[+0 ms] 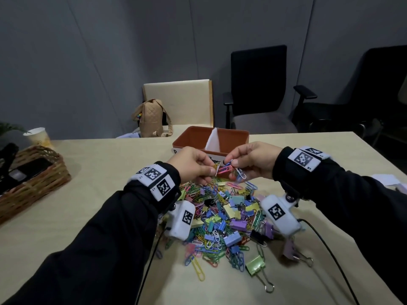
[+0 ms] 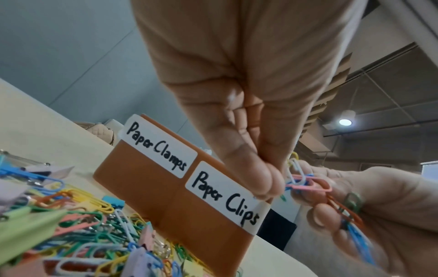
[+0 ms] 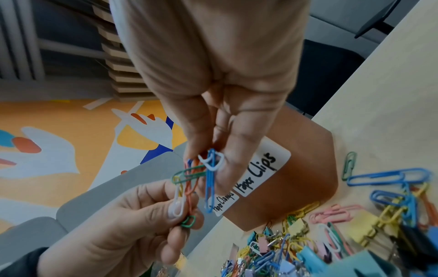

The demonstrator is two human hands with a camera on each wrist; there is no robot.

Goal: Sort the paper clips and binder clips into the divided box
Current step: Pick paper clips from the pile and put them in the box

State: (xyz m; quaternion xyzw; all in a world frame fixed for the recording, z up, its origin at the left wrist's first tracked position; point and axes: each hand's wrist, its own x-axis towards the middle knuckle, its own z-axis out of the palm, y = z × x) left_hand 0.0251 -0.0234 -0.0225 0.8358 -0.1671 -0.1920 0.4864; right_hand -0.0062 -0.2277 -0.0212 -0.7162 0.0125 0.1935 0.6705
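Note:
A tangled bunch of coloured paper clips (image 1: 229,170) hangs in the air between both hands, just in front of the brown divided box (image 1: 191,137). My left hand (image 1: 211,171) pinches its left end, a white and a pink clip (image 2: 305,183). My right hand (image 1: 231,165) pinches the right end, where blue, white, green and orange clips (image 3: 196,178) are linked. The box's white labels read "Paper Clamps" (image 2: 156,146) and "Paper Clips" (image 2: 225,200); a white divider (image 1: 213,139) splits it. Below the hands, a mixed pile of paper clips and binder clips (image 1: 224,216) lies on the table.
A wicker basket (image 1: 33,175) and a paper cup (image 1: 38,136) stand at the table's left. A green binder clip (image 1: 256,264) lies at the pile's near edge. A black cable (image 1: 326,245) runs to the right. White papers (image 1: 387,179) lie far right. Chairs and a beige bag (image 1: 152,117) stand behind.

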